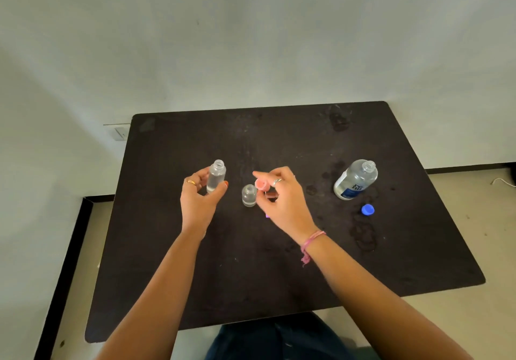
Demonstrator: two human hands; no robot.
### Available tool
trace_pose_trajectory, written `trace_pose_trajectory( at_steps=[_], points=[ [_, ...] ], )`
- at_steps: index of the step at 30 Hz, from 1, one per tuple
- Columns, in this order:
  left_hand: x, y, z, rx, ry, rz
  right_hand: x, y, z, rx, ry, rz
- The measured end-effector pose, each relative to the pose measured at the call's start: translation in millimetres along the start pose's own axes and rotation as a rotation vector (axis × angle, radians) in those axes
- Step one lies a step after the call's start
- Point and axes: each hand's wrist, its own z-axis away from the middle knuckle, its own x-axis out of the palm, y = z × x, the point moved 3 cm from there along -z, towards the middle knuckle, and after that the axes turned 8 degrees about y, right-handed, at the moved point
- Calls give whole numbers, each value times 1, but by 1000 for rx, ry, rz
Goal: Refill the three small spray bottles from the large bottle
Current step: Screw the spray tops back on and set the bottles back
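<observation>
Spray bottles: two small clear ones are seen. A taller bottle (216, 176) is held upright in the left hand, neck uncapped. A shorter bottle (249, 195) stands on the table just left of the right hand, also uncapped. A third small bottle cannot be made out; it may be hidden behind the right hand.
Left hand (198, 197): curled round the taller bottle, thumb on the near side and fingers on the far side, so the bottle is gripped at its lower body.
Right hand (279, 192): fingers bent round a pink cap (261, 184), which is pinched at the fingertips just above and right of the shorter bottle's neck.
Large bottle (355, 180): set well to the right of the right hand, upright and open; how much liquid remains cannot be told.
Blue cap (368, 209): laid on the table just nearer than the large bottle, right of the right wrist.
Purple item (267, 215): a small sliver is glimpsed under the right hand; what it is cannot be told.
Table (279, 276): dark, with what look like wet marks near the large bottle.
Step in hand: judged to be recapping, since clear liquid seems to be visible in the taller bottle and the pink cap is held ready.
Next move: the pink cap would need to be lined up squarely over an open neck, lowered, and screwed down while that bottle is steadied against tipping.
</observation>
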Motion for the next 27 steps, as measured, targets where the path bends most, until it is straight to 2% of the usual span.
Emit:
trace_pose_trajectory(
  at_steps=[4,8,13,18,27],
  points=[
    [8,37,5,63,17,38,-38,-6,-27,59,50,-69],
    [19,77,13,119,3,81,-77,-23,-53,168,16,-182],
    [36,125,25,162,-46,186,-126,-50,-87,160,56,-320],
    [55,165,37,211,-86,279,-168,-76,-120,27,26,-333],
    [82,212,61,262,-100,298,-207,-109,-157,-229,-124,-129]
  ],
)
